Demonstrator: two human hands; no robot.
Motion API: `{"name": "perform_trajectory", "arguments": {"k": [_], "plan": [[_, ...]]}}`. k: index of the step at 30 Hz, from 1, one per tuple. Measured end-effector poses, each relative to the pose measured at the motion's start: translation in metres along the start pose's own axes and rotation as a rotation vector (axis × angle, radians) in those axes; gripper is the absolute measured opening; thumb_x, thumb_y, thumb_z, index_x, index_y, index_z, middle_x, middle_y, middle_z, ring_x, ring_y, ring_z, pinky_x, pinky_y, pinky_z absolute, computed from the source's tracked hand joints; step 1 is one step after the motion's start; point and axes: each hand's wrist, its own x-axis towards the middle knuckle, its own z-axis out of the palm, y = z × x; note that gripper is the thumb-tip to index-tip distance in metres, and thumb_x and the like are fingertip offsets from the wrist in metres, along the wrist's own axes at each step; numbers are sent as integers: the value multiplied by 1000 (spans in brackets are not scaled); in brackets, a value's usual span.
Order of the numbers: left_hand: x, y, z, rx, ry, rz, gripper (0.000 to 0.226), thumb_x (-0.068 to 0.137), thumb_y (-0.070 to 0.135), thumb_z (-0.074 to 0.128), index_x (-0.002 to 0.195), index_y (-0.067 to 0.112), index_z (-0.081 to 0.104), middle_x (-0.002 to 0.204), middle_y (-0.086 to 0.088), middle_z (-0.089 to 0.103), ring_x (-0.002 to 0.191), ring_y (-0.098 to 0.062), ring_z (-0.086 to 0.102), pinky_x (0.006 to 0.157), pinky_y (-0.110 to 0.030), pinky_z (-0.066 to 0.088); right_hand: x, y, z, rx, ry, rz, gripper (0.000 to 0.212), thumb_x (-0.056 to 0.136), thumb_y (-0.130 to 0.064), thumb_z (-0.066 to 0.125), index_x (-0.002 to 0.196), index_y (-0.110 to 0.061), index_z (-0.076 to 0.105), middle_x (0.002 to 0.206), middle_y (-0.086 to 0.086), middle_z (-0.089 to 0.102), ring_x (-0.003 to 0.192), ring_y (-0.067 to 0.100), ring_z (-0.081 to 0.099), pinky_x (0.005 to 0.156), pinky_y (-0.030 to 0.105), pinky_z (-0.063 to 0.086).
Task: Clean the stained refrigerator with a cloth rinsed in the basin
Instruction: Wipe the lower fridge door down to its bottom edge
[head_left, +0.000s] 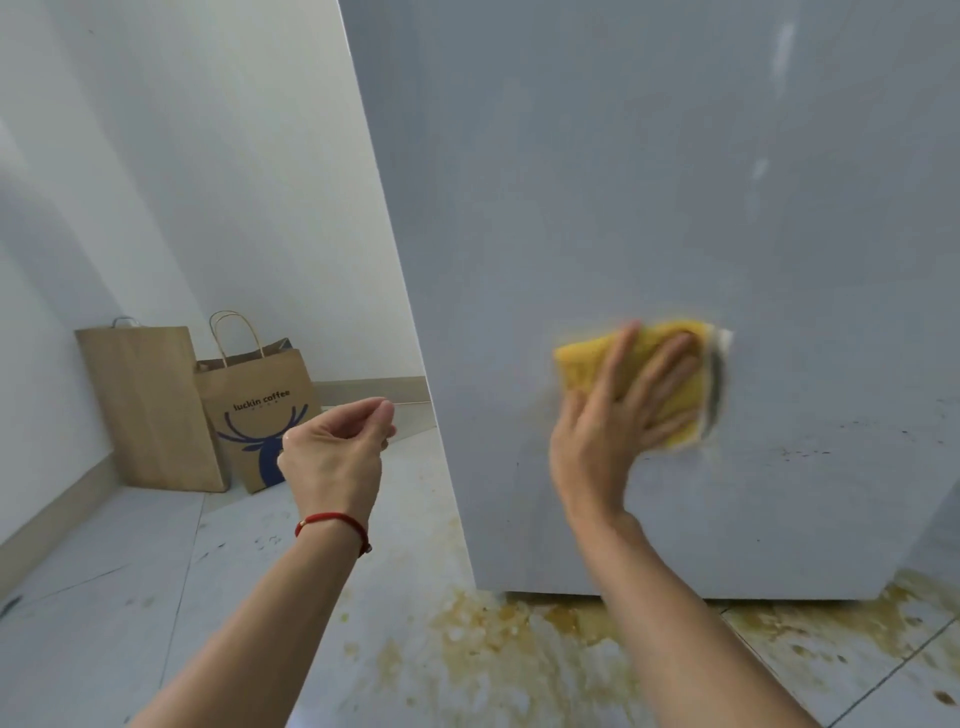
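Head view: grey refrigerator side panel (649, 208), faint brown specks low right. My right hand (618, 410) presses yellow cloth (587, 364) flat against it, fingers straight. Left hand (335, 452) loosely curled, holding nothing. Risk: saturated cloth smears residue; basin not visible.

smooth glossy refrigerator (649, 208), kraft-paper bags (254, 415)

blurred: cloth (644, 379) edges | hidden: cloth middle, under right hand (618, 415) | cropped: refrigerator (649, 208) top, right
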Motion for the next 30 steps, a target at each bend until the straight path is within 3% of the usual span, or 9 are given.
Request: {"name": "perform_trajectory", "arguments": {"k": [4, 8, 11, 14, 18, 21, 23, 26, 30], "plan": [[-1, -1, -1, 66, 31, 107, 6, 91, 22, 75, 93, 19, 79, 78, 5, 76, 69, -12, 75, 77, -41, 63, -48, -35, 41, -209, -201, -653, 82, 93, -7, 38, 167, -28, 8, 173, 6, -8, 159, 29, -13, 117, 71, -12], [-13, 5, 9, 162, -29, 280, 7, 92, 24, 73, 93, 19, 78, 81, 10, 74, 73, -10, 72, 74, -27, 61, -37, -11, 31, -286, -291, -961, 79, 93, 0, 30, 166, -27, 18, 175, -2, 5, 161, 20, 0, 124, 62, -5], [-31, 14, 30, 174, -70, 383, 6, 93, 22, 71, 92, 21, 76, 81, 14, 71, 73, -5, 67, 67, -15, 54, -7, 40, 3, -320, -310, -1124, 76, 95, -2, 39, 164, -29, 25, 174, -6, 12, 160, 17, 11, 127, 58, 5], [-43, 18, 47, 163, -75, 422, 5, 93, 18, 67, 93, 21, 71, 81, 9, 67, 76, -8, 63, 68, -26, 54, 13, 102, -29, -385, -229, -863, 84, 96, -22, 62, 165, -34, 17, 174, -3, 6, 161, 20, 5, 122, 68, 8], [-47, 18, 49, 166, -83, 390, 13, 92, 15, 62, 103, 20, 60, 86, 7, 60, 80, -7, 59, 70, -24, 51, 30, 165, -64, -307, -98, -261, 82, 99, -53, 49, 167, -27, 9, 173, 15, -5, 160, 35, -5, 119, 70, 7], [-42, 17, 39, 188, -90, 323, 18, 92, 14, 61, 108, 18, 55, 91, 3, 60, 77, -6, 56, 66, -15, 45, 37, 150, -54, -73, 58, 204, 79, 105, -52, 39, 166, -17, 4, 170, 28, -4, 158, 44, -2, 124, 64, 7], [-38, 17, 30, 205, -84, 268, 19, 93, 14, 60, 110, 18, 53, 93, 0, 61, 75, -6, 54, 64, -13, 41, 34, 111, -33, 25, 146, 339, 73, 108, -49, 29, 166, -12, 4, 168, 31, -2, 157, 47, -2, 124, 64, 6], [-29, 15, 17, 230, -65, 205, 19, 95, 14, 57, 113, 14, 53, 96, -4, 61, 73, -7, 53, 63, -14, 41, 2, 42, -2, -23, 80, 224, 71, 109, -49, 26, 166, -11, 7, 167, 34, 1, 156, 51, 1, 118, 74, 8], [-21, 12, 6, 241, -40, 175, 21, 94, 12, 55, 115, 12, 52, 96, -6, 61, 74, -10, 54, 63, -18, 42, -59, -14, 41, -149, -115, -271, 74, 106, -33, 47, 166, -18, 7, 169, 28, -3, 156, 50, -5, 111, 84, 8]]}}
